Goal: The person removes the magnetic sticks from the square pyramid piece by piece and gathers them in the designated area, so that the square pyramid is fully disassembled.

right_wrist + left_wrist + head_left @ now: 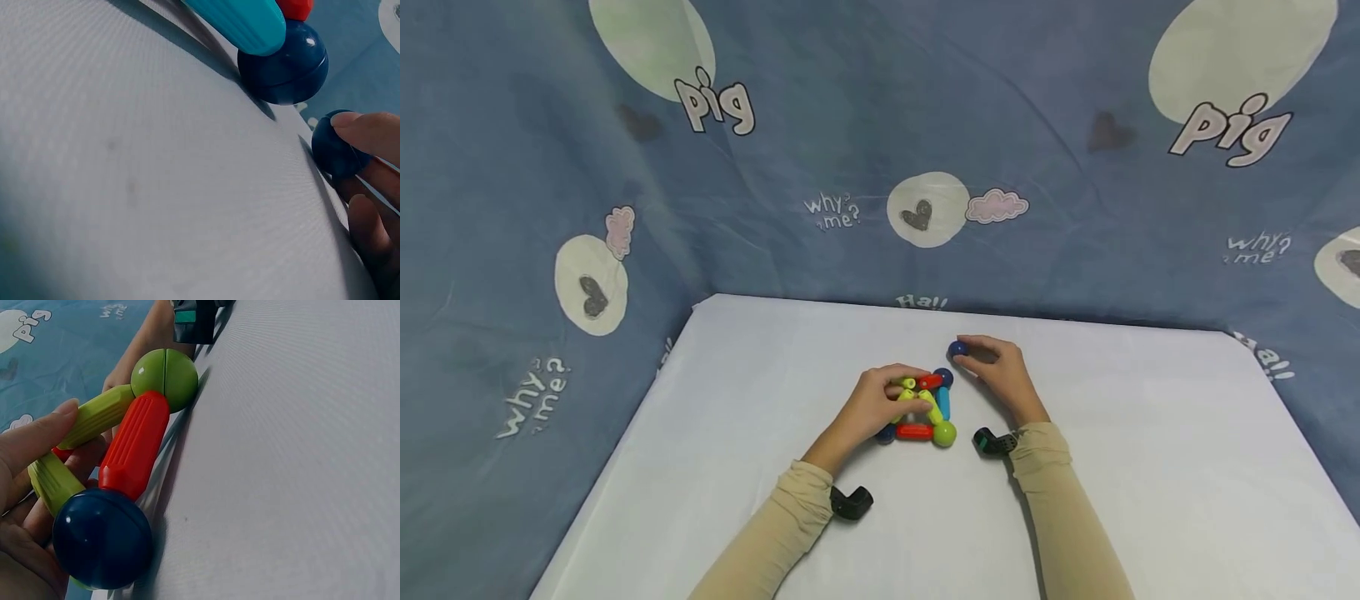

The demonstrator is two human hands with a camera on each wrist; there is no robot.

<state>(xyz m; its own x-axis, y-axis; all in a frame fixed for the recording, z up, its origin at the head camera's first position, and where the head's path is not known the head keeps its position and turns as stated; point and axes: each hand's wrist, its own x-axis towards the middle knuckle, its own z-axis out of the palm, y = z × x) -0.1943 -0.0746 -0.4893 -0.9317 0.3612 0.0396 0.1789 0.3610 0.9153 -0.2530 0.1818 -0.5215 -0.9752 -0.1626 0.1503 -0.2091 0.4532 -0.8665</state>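
Note:
My left hand (pixel 880 396) grips the yellow-green rods (pixel 99 415) of a small structure made of magnetic rods and balls. Along its near side a red rod (pixel 914 432) joins a dark blue ball (pixel 103 539) to a green ball (pixel 944 433). On the right side a light blue rod (pixel 247 22) runs up to another dark blue ball (pixel 287 65), where a second red rod (pixel 929 381) meets it. Just beyond that corner, my right hand (pixel 1002 373) pinches a loose dark blue ball (pixel 340 145), apart from the structure. The left fingers partly hide the structure's left side.
A white-covered table (pixel 1150 450) carries everything. Behind it and at the left hangs a blue printed cloth (pixel 820 108). Black wrist cameras sit on the left wrist (pixel 852 503) and the right wrist (pixel 994 442), the latter close to the structure's right side.

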